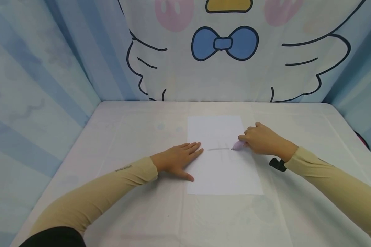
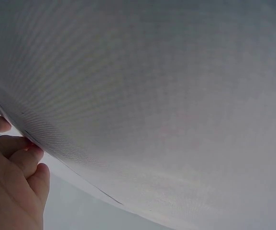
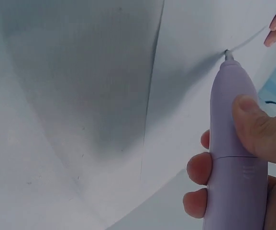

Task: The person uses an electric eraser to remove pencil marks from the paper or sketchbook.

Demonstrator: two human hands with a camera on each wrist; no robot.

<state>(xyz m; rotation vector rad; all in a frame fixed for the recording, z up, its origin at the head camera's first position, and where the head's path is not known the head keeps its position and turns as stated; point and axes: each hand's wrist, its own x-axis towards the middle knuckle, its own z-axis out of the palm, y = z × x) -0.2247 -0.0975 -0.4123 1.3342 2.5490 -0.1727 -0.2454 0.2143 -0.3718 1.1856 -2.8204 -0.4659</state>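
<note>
A white sheet of paper [image 1: 225, 178] lies on the table and bears a short grey line [image 1: 219, 149] near its middle. My left hand [image 1: 177, 159] rests flat across the sheet's left edge, fingers straight and thumb spread. In my right hand [image 1: 261, 139] I grip a thick lilac pen-shaped tool [image 3: 236, 124], with a seam round its body and a narrow metal tip; its exact kind is unclear. The tip meets the paper at the right end of the line. In the right wrist view the thumb presses one side of the tool and the fingers curl round the other.
A pale cloth [image 1: 136, 212] covers the table. Behind it hangs a curtain [image 1: 222, 79] printed with a cartoon figure and a blue bow tie. Blue and white striped curtains [image 1: 27, 103] close off the sides. A black strap piece [image 1: 277, 164] shows at the right wrist.
</note>
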